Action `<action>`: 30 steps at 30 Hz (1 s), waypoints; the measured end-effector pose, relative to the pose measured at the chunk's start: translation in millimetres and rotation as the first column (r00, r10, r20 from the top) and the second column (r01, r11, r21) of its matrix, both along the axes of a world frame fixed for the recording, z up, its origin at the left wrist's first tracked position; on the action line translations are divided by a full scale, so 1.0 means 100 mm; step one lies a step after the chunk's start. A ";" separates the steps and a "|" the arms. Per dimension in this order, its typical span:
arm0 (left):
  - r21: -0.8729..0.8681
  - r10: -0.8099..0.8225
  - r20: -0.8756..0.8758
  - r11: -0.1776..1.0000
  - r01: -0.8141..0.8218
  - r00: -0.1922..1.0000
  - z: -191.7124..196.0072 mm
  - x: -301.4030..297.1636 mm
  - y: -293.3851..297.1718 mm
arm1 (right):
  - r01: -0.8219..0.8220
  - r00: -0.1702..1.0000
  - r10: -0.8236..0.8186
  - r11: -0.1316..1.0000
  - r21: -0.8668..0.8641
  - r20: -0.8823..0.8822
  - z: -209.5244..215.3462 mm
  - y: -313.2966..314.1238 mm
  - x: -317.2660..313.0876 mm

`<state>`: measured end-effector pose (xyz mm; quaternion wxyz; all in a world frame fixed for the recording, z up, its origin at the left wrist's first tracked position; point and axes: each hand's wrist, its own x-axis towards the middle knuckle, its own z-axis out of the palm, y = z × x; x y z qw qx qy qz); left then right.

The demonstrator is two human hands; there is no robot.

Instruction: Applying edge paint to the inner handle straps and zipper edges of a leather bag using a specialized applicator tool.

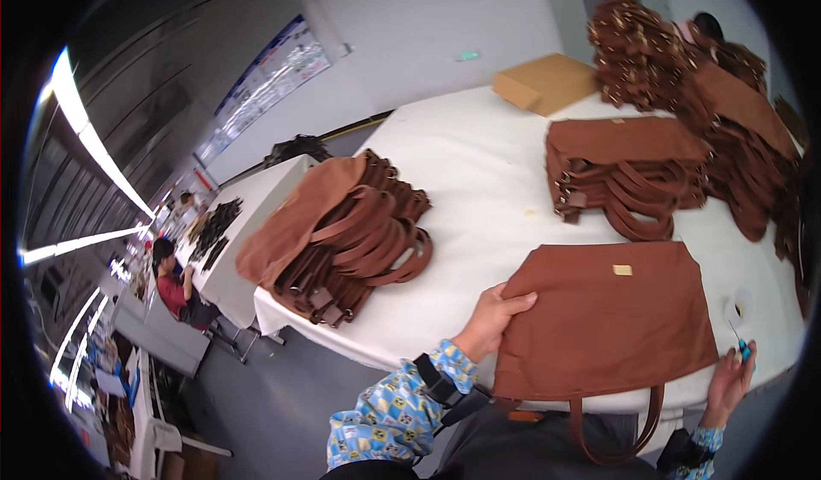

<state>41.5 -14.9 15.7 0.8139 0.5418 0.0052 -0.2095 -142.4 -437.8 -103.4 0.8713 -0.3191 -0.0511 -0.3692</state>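
Left hand (489, 319) pinches brown bag (607, 330) at nine o'clock; right hand (729, 382) curls round blue-handled tool (745, 353) at four; likely inspection, next needing taut fabric.

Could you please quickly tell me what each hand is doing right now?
Left hand: closed on the left edge of the brown bag, thumb on top.
Right hand: closed, holding a thin blue-handled tool.
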 end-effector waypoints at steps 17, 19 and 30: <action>-0.359 0.740 0.658 0.473 -0.805 0.142 1.94 0.32 3.28 | 0.150 0.968 -0.137 0.987 0.049 -0.212 0.17 0.09 0.07; -0.149 0.779 0.462 0.539 -0.829 0.424 1.32 0.34 3.88 | 0.151 0.966 -0.139 0.988 0.039 -0.217 0.22 0.13 0.10; 0.082 0.599 0.203 0.778 -0.623 0.775 0.96 0.12 4.47 | 0.049 0.972 -0.070 0.994 -0.099 -0.224 0.14 0.08 0.07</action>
